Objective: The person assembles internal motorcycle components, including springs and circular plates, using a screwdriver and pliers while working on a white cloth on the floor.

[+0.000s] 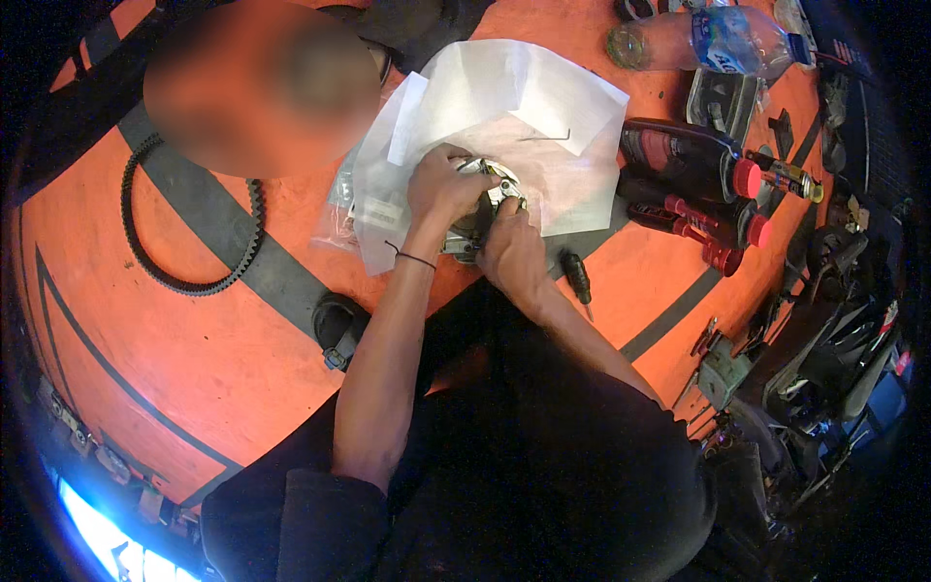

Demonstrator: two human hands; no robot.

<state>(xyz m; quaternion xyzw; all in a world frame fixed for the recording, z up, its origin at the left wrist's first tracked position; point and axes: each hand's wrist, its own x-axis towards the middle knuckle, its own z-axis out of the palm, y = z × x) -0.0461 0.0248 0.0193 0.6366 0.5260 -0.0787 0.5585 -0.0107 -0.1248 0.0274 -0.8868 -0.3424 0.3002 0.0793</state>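
Head view: my left hand point(444, 192) is closed about the left side of a round metal part point(501, 190), thumb laid over its face. My right hand point(514, 250) is curled against the part's near right edge; its fingertips are largely hidden, and I cannot tell how far closed that grip is. The part sits at the near portion of a white sheet point(572, 102); whether it bears on the sheet cannot be determined. A hex key point(548, 137) lies on the sheet; a dark-handled screwdriver point(575, 275) lies just right of my right hand.
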